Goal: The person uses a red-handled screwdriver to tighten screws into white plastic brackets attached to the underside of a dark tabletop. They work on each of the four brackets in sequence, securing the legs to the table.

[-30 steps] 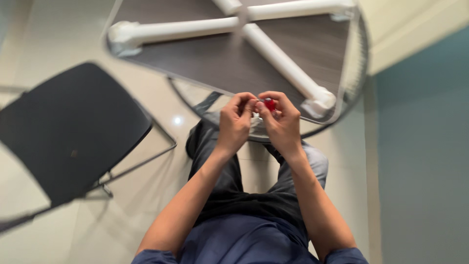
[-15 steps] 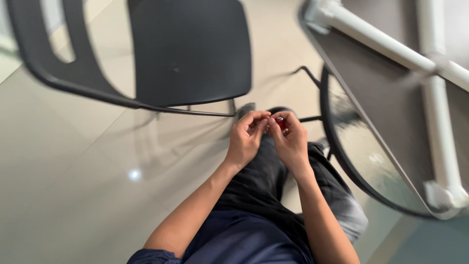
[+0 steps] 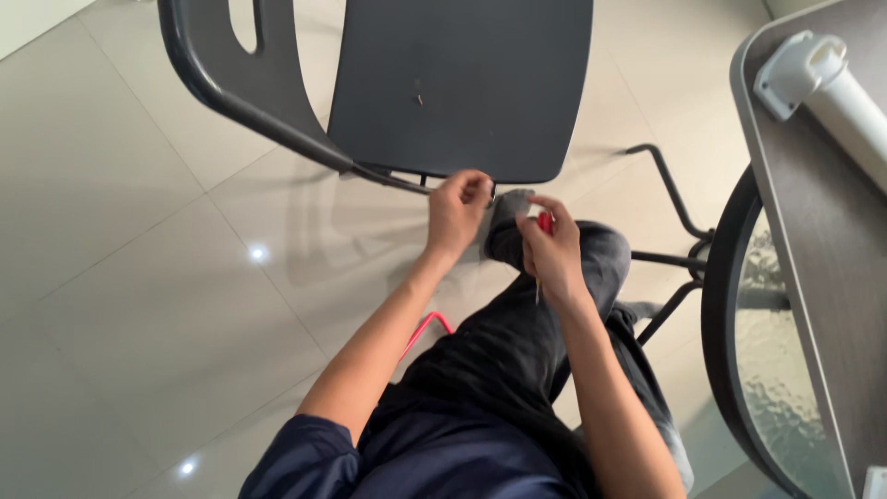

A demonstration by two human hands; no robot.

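Observation:
My right hand [image 3: 554, 251] holds a small screwdriver with a red handle [image 3: 545, 222]. Its thin metal shaft [image 3: 538, 294] points down over my knee. My left hand [image 3: 457, 211] is apart from it, up at the front edge of a black chair seat [image 3: 462, 83]. Its fingertips are pinched together there, and I cannot see whether they grip anything. A small screw-like piece [image 3: 419, 94] lies on the seat. I am sitting, with dark trousers [image 3: 527, 342] below both hands.
The chair's black backrest [image 3: 208, 65] curves at the upper left over pale floor tiles [image 3: 139, 277]. A dark tabletop [image 3: 822, 231] with a white tube leg [image 3: 832, 83] and a round glass-topped frame [image 3: 739, 314] stand at the right. A red wire shape [image 3: 427, 323] shows on the floor.
The view has swung from the table toward the chair. My hands, which were together on the red-handled tool, have separated. The left hand has gone up to the seat edge.

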